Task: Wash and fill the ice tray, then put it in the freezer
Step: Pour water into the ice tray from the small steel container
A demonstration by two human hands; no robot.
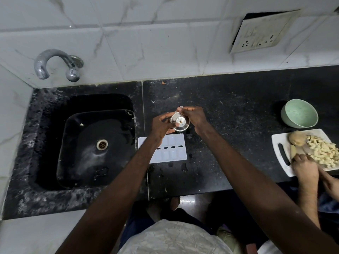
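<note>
Steel cup [179, 122] — two-handed grip

A black speckled stone counter [238, 110] runs along the tiled wall, with a black sink [91, 143] sunk into its left part. Near the middle lies a white ice tray [174, 149], flat, just right of the sink, water drops beside it. At the far right stands a pale green bowl [299, 113]; nearer lies a white cutting board [280, 143] bearing a potato [297, 138] and diced pieces [322, 151].
</note>
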